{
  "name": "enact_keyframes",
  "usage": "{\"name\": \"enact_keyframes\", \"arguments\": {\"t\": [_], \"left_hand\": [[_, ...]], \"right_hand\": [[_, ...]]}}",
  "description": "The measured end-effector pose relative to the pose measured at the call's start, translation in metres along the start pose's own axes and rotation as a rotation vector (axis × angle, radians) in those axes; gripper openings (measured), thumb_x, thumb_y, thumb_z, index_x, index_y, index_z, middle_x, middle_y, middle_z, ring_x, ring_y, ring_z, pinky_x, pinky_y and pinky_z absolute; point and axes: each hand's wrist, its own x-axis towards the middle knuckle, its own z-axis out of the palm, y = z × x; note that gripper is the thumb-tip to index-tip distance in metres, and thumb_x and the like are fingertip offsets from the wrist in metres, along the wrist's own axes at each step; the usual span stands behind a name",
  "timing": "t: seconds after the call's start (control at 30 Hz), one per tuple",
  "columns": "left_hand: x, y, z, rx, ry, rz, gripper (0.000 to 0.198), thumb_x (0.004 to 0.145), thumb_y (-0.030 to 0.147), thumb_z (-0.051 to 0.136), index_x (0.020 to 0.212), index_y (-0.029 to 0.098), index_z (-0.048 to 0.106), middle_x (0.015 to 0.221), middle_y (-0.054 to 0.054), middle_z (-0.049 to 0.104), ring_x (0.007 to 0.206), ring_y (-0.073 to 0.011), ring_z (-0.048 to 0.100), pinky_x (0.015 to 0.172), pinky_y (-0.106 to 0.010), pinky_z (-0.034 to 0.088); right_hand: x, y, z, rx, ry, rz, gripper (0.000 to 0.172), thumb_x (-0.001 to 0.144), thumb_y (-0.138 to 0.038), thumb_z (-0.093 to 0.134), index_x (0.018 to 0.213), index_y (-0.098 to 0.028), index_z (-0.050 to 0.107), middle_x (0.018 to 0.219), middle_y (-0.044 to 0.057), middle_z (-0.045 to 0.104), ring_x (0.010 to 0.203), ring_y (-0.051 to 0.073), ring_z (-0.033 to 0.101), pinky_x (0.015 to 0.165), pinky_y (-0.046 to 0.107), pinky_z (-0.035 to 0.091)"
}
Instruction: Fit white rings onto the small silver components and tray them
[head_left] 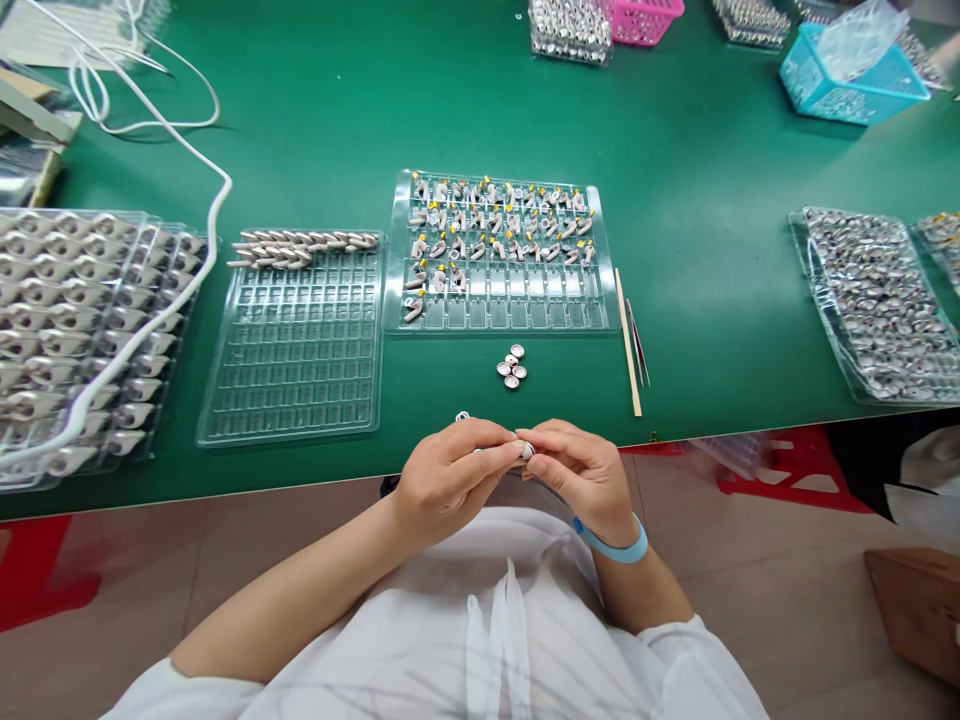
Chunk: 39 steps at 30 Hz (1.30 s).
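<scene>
My left hand (459, 472) and my right hand (589, 478) meet at the table's front edge. Between their fingertips they pinch one small round part (527, 452), pale and shiny, perhaps an earphone shell piece; the fingers cover most of it. Just beyond lies a little cluster of round metallic caps (511, 369). A white ring-like piece (462, 415) peeks out behind my left hand. Farther back, a transparent tray (525, 318) holds rows of small grey stemmed parts (495, 220) with yellow tabs.
Wooden stick (628, 345) and tweezers (638, 345) lie right of the tray. Left are another tray (296, 370) with stacked grey parts (300, 245), loaded trays (67, 330) and a white cable (180, 130). Rightward stand a packed tray (877, 300) and blue basket (840, 95).
</scene>
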Motion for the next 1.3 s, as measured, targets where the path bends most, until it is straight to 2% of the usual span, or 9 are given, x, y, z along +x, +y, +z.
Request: {"name": "enact_keyframes", "arguments": {"t": [0.17, 0.3, 0.47, 0.9, 1.03, 1.3], "left_hand": [[-0.0004, -0.0006, -0.0019, 0.017, -0.031, -0.001, 0.025, 0.085, 0.002, 0.06, 0.105, 0.016, 0.066, 0.089, -0.009, 0.072, 0.081, -0.0163, 0.069, 0.067, -0.026, 0.056], [0.0007, -0.0019, -0.0034, 0.01, -0.038, 0.026, 0.027, 0.087, 0.002, 0.058, 0.108, 0.017, 0.066, 0.089, -0.009, 0.072, 0.081, -0.016, 0.069, 0.068, -0.027, 0.057], [0.0028, -0.0029, -0.0048, -0.007, -0.03, 0.045, 0.028, 0.086, 0.001, 0.057, 0.109, 0.016, 0.065, 0.088, -0.009, 0.072, 0.079, -0.0158, 0.068, 0.068, -0.028, 0.057], [0.0052, -0.0061, -0.0076, 0.033, -0.059, 0.106, 0.022, 0.089, 0.005, 0.057, 0.104, 0.015, 0.067, 0.089, -0.01, 0.072, 0.083, -0.0169, 0.07, 0.072, -0.028, 0.058], [0.0055, -0.0074, -0.0077, 0.021, -0.064, 0.083, 0.023, 0.089, 0.005, 0.055, 0.105, 0.016, 0.067, 0.088, -0.01, 0.072, 0.079, -0.0158, 0.069, 0.07, -0.028, 0.057], [0.0053, -0.007, -0.0086, 0.01, -0.074, 0.035, 0.022, 0.091, 0.006, 0.054, 0.103, 0.018, 0.068, 0.088, -0.009, 0.072, 0.078, -0.015, 0.068, 0.07, -0.027, 0.057]], "right_hand": [[-0.0013, 0.0011, 0.0, -0.113, 0.023, -0.082, 0.028, 0.087, -0.019, 0.066, 0.114, -0.027, 0.071, 0.089, 0.005, 0.072, 0.083, 0.017, 0.067, 0.067, 0.03, 0.06], [-0.0024, 0.0003, -0.0001, -0.147, 0.011, -0.065, 0.027, 0.089, -0.02, 0.064, 0.115, -0.026, 0.071, 0.094, 0.007, 0.072, 0.086, 0.018, 0.067, 0.068, 0.03, 0.061], [-0.0018, -0.0018, 0.0005, -0.106, 0.0, -0.007, 0.026, 0.09, -0.023, 0.064, 0.114, -0.026, 0.071, 0.095, 0.006, 0.07, 0.081, 0.016, 0.068, 0.066, 0.029, 0.062], [-0.0022, -0.0007, 0.0009, -0.207, -0.014, -0.098, 0.034, 0.09, -0.015, 0.062, 0.12, -0.028, 0.067, 0.095, 0.006, 0.071, 0.088, 0.017, 0.067, 0.071, 0.03, 0.059], [-0.0033, -0.0013, 0.003, -0.295, 0.006, -0.14, 0.036, 0.091, -0.014, 0.06, 0.124, -0.029, 0.065, 0.099, 0.006, 0.07, 0.089, 0.017, 0.066, 0.075, 0.031, 0.058], [-0.0048, 0.0005, 0.007, -0.392, 0.066, -0.223, 0.039, 0.09, -0.013, 0.06, 0.125, -0.029, 0.064, 0.098, 0.006, 0.071, 0.085, 0.017, 0.066, 0.071, 0.031, 0.057]]}}
